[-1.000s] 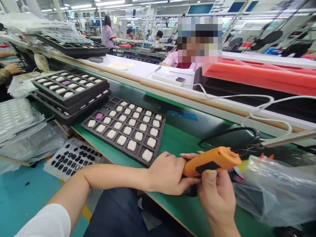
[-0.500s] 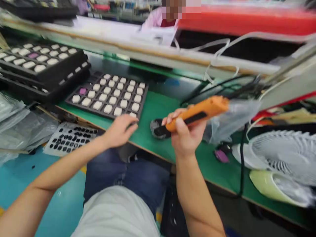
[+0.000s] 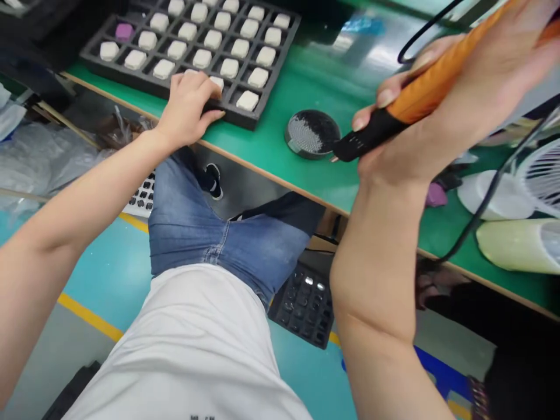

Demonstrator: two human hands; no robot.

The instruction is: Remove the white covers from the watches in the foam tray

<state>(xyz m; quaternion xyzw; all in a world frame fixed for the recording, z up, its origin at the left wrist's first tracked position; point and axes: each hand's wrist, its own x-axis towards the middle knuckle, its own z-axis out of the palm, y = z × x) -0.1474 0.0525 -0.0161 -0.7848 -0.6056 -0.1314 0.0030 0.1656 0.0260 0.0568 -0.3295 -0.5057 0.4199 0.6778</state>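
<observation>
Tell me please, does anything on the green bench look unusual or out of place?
Yes, one purple piece near the left end of the black tray looks odd, because the others visible there are white pieces. I see no clear spill or damage.

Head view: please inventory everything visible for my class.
Bench: one, green, centre
Tray: one, black, on bench
Pieces: many, white, in tray
Square piece: one, purple, tray's left
Tool: one, orange-black, right hand
Round dish: one, dark, centre
Cable: two stretches, black, right
Grille: one, white, right
Container: one, yellowish, right
Lump: one, purple, right
Floor tray: one, black, below
Sheet: one, white, left
Plastic bags: several, clear, left
Shoe: one, dark, underneath
Jeans: one pair, blue, centre
Shirt: one, white, lower centre
Left hand: one, bare, tray's edge
Right hand: one, bare, around tool
</observation>
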